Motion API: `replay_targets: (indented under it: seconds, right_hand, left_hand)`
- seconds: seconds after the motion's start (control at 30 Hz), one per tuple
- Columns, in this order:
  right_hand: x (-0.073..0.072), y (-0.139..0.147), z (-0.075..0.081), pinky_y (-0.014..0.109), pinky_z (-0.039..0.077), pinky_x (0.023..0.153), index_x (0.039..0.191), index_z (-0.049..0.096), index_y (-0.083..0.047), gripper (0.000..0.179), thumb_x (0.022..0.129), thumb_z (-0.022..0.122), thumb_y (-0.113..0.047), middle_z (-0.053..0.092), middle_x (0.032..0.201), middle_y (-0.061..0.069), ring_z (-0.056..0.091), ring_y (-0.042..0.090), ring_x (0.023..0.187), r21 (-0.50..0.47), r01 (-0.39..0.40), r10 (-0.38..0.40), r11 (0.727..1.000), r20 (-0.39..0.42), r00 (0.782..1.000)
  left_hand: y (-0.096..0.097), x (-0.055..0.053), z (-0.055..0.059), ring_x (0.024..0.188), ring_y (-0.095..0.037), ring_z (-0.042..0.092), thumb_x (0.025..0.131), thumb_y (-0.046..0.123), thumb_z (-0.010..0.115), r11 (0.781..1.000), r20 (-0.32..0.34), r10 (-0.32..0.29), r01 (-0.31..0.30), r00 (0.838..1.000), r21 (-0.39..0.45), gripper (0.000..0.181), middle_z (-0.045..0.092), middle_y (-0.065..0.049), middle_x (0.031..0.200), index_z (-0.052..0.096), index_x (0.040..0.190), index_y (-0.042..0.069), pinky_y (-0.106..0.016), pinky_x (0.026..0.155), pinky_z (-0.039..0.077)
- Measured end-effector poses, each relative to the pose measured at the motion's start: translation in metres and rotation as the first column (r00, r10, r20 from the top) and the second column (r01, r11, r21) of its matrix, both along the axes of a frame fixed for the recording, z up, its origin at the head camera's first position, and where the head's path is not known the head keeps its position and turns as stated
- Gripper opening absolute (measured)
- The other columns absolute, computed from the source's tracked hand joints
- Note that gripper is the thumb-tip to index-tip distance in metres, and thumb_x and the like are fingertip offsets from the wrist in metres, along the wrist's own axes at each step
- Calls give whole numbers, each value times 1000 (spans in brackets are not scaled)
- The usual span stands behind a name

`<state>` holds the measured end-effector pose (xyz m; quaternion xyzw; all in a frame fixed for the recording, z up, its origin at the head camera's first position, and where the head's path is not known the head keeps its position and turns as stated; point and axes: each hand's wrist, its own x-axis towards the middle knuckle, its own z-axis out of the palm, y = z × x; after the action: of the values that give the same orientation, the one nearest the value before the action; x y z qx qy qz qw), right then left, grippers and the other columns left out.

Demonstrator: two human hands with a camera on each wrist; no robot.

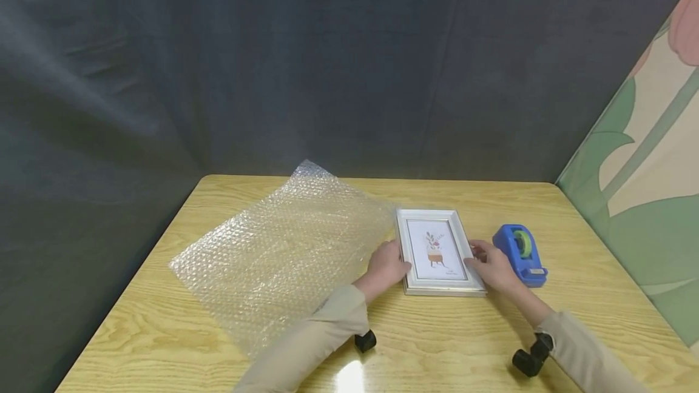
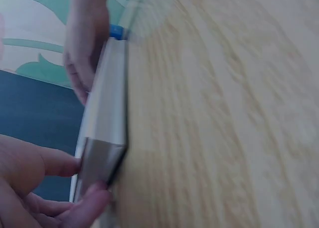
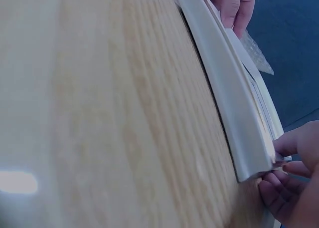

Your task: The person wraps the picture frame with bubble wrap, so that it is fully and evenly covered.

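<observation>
A white picture frame (image 1: 437, 252) with a small drawing of a potted plant lies face up on the wooden table. My left hand (image 1: 386, 264) grips its left side, thumb on top and fingers at the edge. On the opposite side my right hand (image 1: 493, 265) pinches the right edge between thumb and fingers. The left wrist view shows the left fingers around a corner of the frame (image 2: 107, 103). In the right wrist view, the right thumb and fingers hold the frame (image 3: 224, 88) near its corner, and the frame's underside is close to the tabletop.
A sheet of bubble wrap (image 1: 295, 247) is spread flat across the table's left half, reaching close to the picture frame. Just right of the right hand stands a blue tape dispenser (image 1: 520, 255) with a greenish roll. A dark curtain (image 1: 349, 65) hangs behind the table (image 1: 437, 344).
</observation>
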<state>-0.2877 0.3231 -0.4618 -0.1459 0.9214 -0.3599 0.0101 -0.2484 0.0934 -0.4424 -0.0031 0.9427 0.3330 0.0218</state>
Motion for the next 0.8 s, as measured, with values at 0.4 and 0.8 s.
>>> replay_targets:
  seconds: [0.4,0.8]
  right_hand:
    - [3,6,0,42,48,75,121,45,17,47,83,60,-8,57,103,27,55,34,91,18,-25,24,1000,59,998]
    - [11,4,9,39,50,77,118,43,19,46,81,58,-2,53,105,32,54,40,95,-105,81,-71,991,97,993]
  left_hand:
    - [2,1,0,95,-23,56,74,18,71,998,63,5,-9,998,68,48,61,-10,104,55,117,4,-33,83,47]
    - [7,0,10,102,-23,53,75,14,70,987,84,5,-18,996,161,49,57,-11,112,54,121,7,-35,89,45]
